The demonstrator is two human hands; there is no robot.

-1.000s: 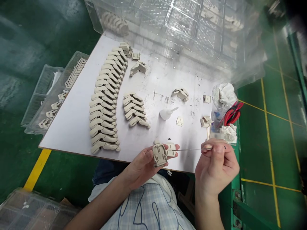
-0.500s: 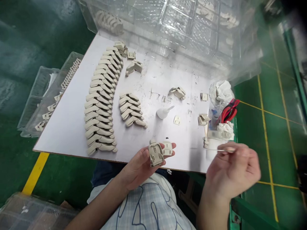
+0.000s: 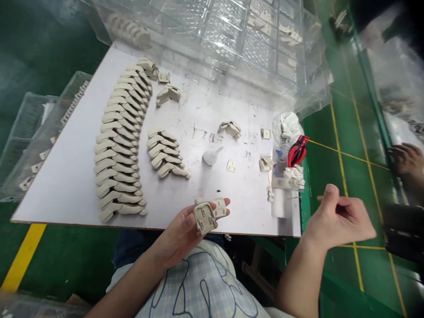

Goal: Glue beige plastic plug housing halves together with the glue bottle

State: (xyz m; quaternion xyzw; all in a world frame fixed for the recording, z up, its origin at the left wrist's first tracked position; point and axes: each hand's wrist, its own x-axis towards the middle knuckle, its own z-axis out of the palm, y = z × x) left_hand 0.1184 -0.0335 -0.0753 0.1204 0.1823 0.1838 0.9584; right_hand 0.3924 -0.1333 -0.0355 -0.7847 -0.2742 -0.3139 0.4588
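My left hand [image 3: 180, 232] holds two beige plastic pieces near the table's front edge. The larger slotted piece [image 3: 204, 218] lies under my thumb. A smaller, paler piece [image 3: 220, 207] rests on the fingertips beside it. My right hand [image 3: 341, 216] is past the table's right edge, thumb raised apart from the loosely curled fingers, with nothing seen in it. Left of that hand, a thin stick [image 3: 294, 197] shows by a white cylindrical container [image 3: 281, 204]. A small white squeeze bottle [image 3: 211, 157] and a pale flat piece [image 3: 231, 166] are on the table ahead.
A long row of beige jointed segments [image 3: 121, 145] spans the table's left, with a shorter row [image 3: 167, 154] beside it. Clear compartment trays [image 3: 238, 39] stand at the back. Red-handled pliers [image 3: 298, 151] and crumpled white tissue [image 3: 287, 127] sit at right. Another person's hand [image 3: 407, 159] shows far right.
My right hand has let go of the thin stick and moved right, away from the white container. My left hand keeps its two pieces. The whole view has shifted, with table items further left.
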